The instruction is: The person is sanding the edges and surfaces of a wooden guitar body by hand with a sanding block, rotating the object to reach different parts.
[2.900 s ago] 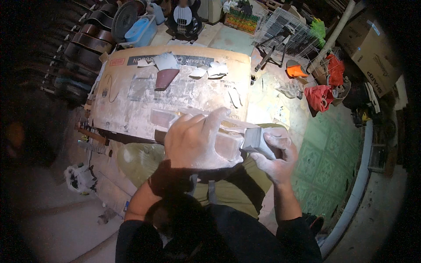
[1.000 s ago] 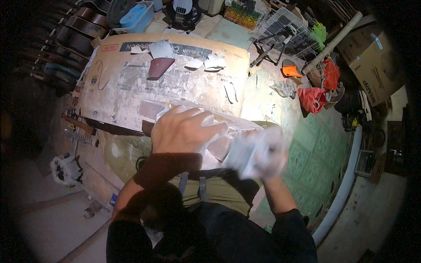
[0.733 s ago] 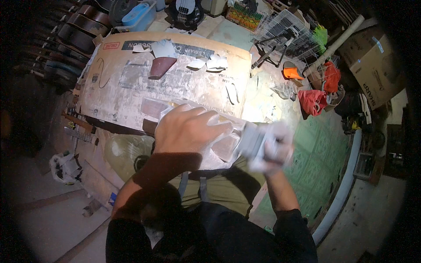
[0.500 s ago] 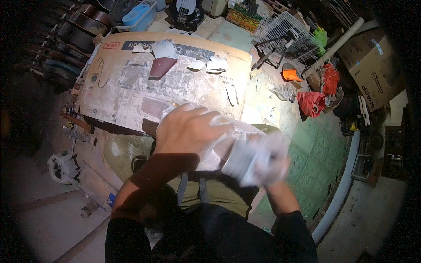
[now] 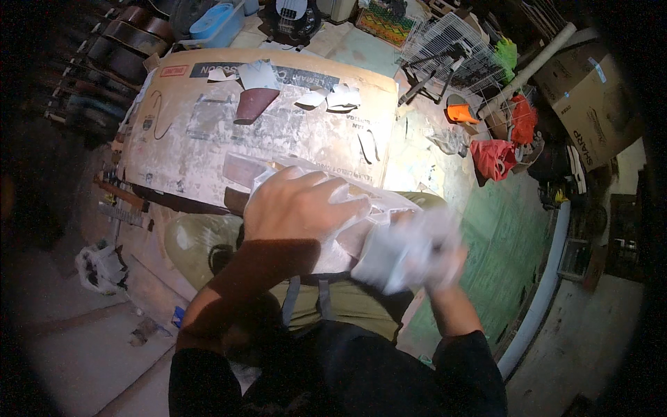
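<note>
Across my lap lies a dusty, pale wooden piece (image 5: 332,260), its narrower end pointing left over the cardboard. My left hand (image 5: 299,208) is closed over its top, fingers curled across it and whitened with dust. At the piece's right end my right hand (image 5: 443,251) is smeared by motion. In it is a pale, flat piece of sandpaper (image 5: 384,254), blurred too, pressed against or very close to the wood. On the cardboard in front lie a maroon sheet of sandpaper (image 5: 257,104) and several torn white-backed scraps (image 5: 343,97).
A dusty cardboard sheet (image 5: 180,118) covers the work surface ahead. Beyond it are a blue tub (image 5: 215,24), a dark guitar (image 5: 292,21) and a wire cage (image 5: 451,52). Red cloth (image 5: 492,160) and a large carton (image 5: 590,111) stand right; tools (image 5: 124,198) lie left.
My right hand and the sandpaper have shifted slightly right, still blurred. My left hand keeps its hold with barely any movement. The view has tilted a little.
</note>
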The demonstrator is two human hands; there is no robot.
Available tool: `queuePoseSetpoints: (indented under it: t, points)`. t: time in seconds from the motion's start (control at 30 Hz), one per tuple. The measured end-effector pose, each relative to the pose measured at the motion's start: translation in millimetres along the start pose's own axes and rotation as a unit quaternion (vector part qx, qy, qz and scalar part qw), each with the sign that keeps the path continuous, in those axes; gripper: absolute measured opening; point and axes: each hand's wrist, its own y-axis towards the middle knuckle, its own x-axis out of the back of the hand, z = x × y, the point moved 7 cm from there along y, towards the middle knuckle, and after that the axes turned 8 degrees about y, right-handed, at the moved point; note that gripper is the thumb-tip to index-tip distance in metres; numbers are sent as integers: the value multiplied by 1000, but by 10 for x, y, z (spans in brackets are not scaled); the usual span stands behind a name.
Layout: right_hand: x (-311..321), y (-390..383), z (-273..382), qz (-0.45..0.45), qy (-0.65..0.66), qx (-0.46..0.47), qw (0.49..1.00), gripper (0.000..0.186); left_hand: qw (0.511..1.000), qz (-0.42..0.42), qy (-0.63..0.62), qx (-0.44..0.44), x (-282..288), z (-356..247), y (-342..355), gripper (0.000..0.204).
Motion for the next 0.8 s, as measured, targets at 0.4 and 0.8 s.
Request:
queuePoseSetpoints:
  t: [0.4,0.8]
  points:
    - [-59,132,97,26,-11,36,999,25,1000,23,-9,-13,-6,-19,11,21]
    - [-138,78,94,109,-16,30,993,25,1000,4,-1,12,50,-11,17,7]
